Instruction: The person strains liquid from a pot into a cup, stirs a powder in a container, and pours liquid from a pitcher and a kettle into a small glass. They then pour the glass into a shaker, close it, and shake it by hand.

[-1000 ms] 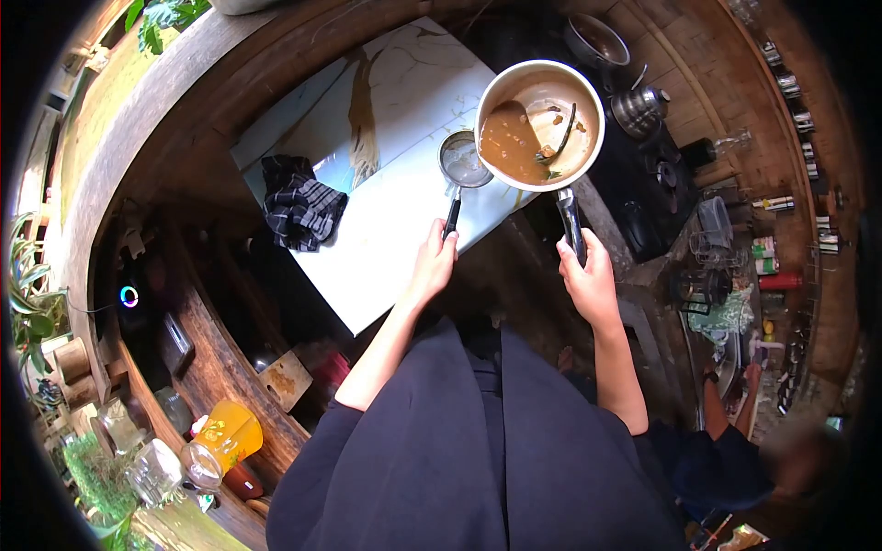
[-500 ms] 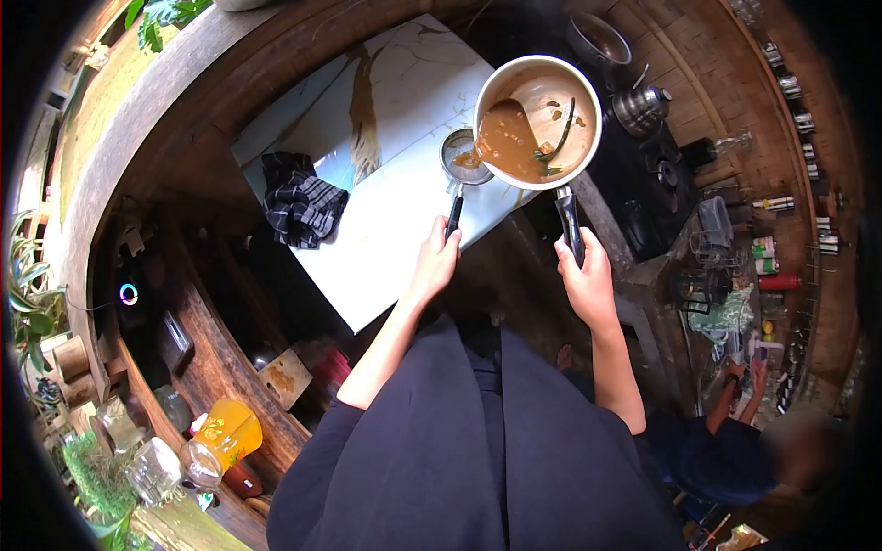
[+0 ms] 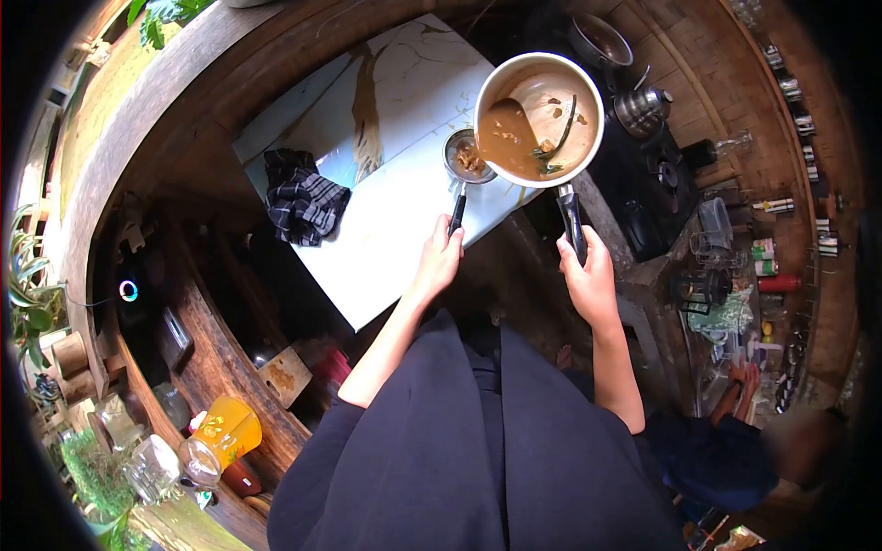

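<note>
My right hand (image 3: 588, 271) is wrapped round the black handle of a saucepan (image 3: 595, 138), which tilts to the left. Inside it a brown liquid (image 3: 507, 138) pools at the left rim, with dark bits and a long dark strip on the pale base. The black handle of a small round strainer (image 3: 450, 165) is in my left hand (image 3: 441, 255). Its mesh bowl sits right by the saucepan's rim and holds brown lumps. Whatever stands under the strainer is hidden.
A marble-patterned table (image 3: 367, 275) lies beneath, bearing a dark checked cloth (image 3: 308, 197). To the right are a black stove (image 3: 657, 184), a metal kettle (image 3: 643, 110) and another pan (image 3: 602, 41). A second person (image 3: 717, 459) is at the lower right.
More brown lumps now show in the strainer, and the liquid in the saucepan has shifted at its left rim. My hands have barely moved. The other person's hands have come together.
</note>
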{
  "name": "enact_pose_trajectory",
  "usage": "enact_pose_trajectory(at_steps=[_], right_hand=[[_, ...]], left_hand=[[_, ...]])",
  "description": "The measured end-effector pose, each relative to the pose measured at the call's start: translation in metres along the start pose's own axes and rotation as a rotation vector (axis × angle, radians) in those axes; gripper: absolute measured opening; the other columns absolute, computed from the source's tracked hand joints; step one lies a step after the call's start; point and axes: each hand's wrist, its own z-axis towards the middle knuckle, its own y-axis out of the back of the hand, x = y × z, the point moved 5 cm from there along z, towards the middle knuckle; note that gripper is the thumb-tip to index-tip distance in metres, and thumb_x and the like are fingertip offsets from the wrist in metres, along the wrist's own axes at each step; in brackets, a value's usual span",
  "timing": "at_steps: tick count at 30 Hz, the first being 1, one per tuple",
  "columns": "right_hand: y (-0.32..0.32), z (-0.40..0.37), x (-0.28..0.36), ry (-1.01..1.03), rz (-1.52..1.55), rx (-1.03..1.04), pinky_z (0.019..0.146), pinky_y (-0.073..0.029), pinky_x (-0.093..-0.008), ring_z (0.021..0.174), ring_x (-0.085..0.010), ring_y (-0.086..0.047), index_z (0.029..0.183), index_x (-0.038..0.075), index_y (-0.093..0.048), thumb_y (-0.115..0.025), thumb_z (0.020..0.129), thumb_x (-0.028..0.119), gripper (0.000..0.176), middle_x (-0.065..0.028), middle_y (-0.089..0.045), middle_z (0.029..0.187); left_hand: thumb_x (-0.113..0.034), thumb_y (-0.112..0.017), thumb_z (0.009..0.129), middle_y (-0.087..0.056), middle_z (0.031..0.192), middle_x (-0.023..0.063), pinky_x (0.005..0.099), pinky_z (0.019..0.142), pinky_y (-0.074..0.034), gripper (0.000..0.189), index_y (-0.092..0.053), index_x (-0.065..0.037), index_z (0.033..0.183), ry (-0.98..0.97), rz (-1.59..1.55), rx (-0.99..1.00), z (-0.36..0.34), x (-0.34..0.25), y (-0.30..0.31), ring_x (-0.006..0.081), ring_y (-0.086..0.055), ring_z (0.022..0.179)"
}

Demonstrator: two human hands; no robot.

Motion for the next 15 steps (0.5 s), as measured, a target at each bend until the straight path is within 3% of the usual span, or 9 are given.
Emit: enact_pose_trajectory(at_steps=[15], right_hand=[[0.001, 0.003, -0.002, -0.012, 0.02, 0.013, 0.051, -0.037, -0.0268, 0.056, -0.0064, -0.044, 0.086, 0.003, -0.054, -0.06, 0.093, 0.014, 0.015, 0.0001, -0.048, 0.064]], left_hand=[[-0.021, -0.046, 0.097, -0.054, 0.065, 0.0086, 0.0352, 0.061, -0.045, 0.019, -0.044, -0.005, 0.108, 0.026, -0.005, 0.006, -0.01, -0.008, -0.001, 0.0201, -0.057, 0.062]])
